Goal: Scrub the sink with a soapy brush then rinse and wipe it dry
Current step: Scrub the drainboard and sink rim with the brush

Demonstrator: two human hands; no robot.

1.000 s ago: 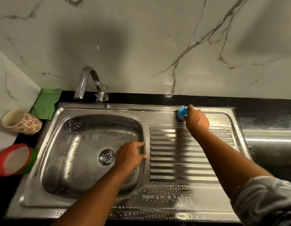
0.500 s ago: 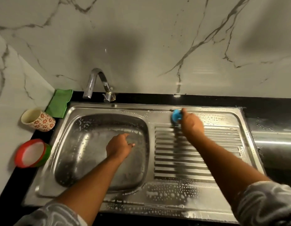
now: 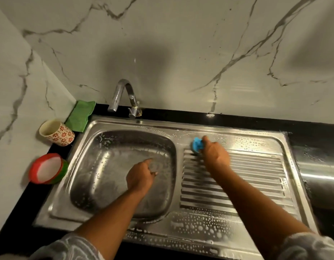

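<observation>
Step in hand: scrubbing, judged from suds beaded over the stainless steel sink (image 3: 153, 126) and no water running from the curved chrome tap (image 3: 123, 96).
Brush: small blue scrubbing brush (image 3: 197, 145) pressed on the far-left corner of the ridged drainboard (image 3: 256, 175), just beside the basin's edge.
Right hand: right hand (image 3: 215, 154) clasped over the brush from above, fingers wrapped round it; slightly blurred.
Left hand: left hand (image 3: 141, 178) over the basin (image 3: 106, 166), fingers loosely curled, grasping nothing; contact with the steel not discernible.
Soap cover: foam on the front rim, back ledge and basin walls.
Next move, as a guess: strokes along the ridges rather than across, to reach the grooves; then tap on for the rinse.
Drying: folded green cloth (image 3: 81, 115) at the back-left corner, near the tap, likely meant for the wipe.
Aside: floral-patterned mug (image 3: 56, 132) and red-rimmed round tub (image 3: 47, 168) on the black counter (image 3: 181, 115), left of the sink.
</observation>
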